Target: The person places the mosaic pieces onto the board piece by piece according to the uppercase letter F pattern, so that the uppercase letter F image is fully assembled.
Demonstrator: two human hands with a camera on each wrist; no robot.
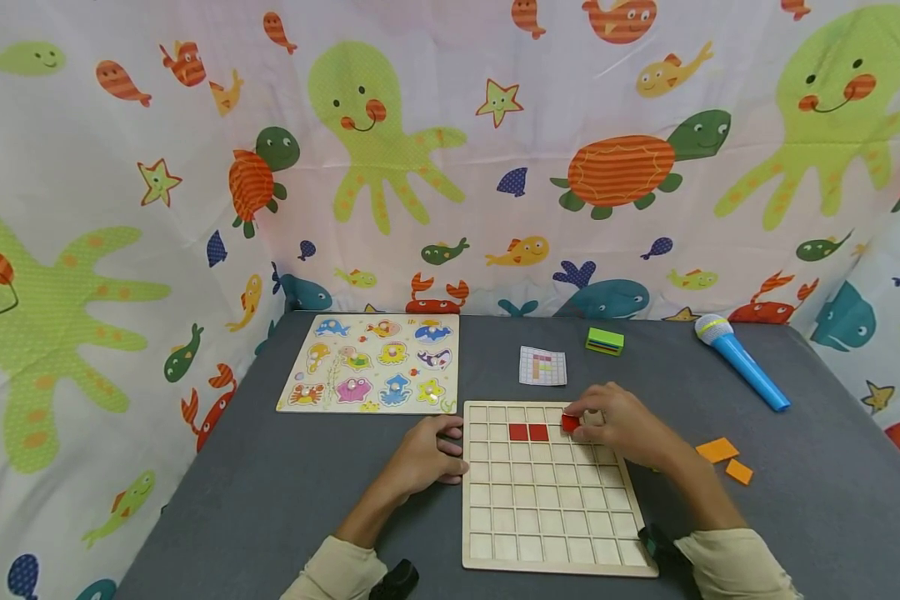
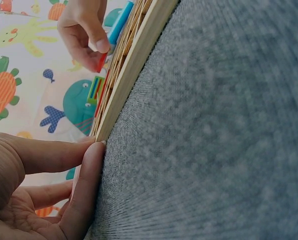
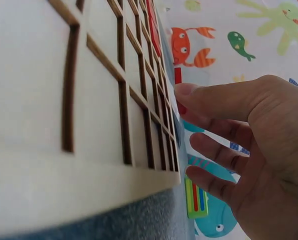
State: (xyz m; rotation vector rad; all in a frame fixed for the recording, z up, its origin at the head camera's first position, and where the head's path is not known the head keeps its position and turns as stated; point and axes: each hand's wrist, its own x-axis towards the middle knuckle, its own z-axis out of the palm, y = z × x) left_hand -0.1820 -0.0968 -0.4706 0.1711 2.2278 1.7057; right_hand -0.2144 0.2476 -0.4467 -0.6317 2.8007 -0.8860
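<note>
A wooden grid board [image 1: 547, 500] lies on the grey table, with two red squares [image 1: 528, 432] side by side in its second row. My right hand [image 1: 622, 425] pinches another red tile [image 1: 570, 423] between thumb and finger over the upper right part of the board; in the right wrist view the tile [image 3: 178, 80] stands on edge. At the board's left edge, my left hand [image 1: 423, 457] pinches the rim between thumb and index finger, as the left wrist view shows the fingers [image 2: 86, 175] against the wooden side [image 2: 134, 65].
Behind the board lie a sea-animal puzzle [image 1: 375, 364], a printed grid card [image 1: 543, 366] and a green box-like stack [image 1: 604, 341]. A blue toy microphone [image 1: 750, 367] is at the back right. Orange tiles [image 1: 717, 450] lie beyond my right forearm.
</note>
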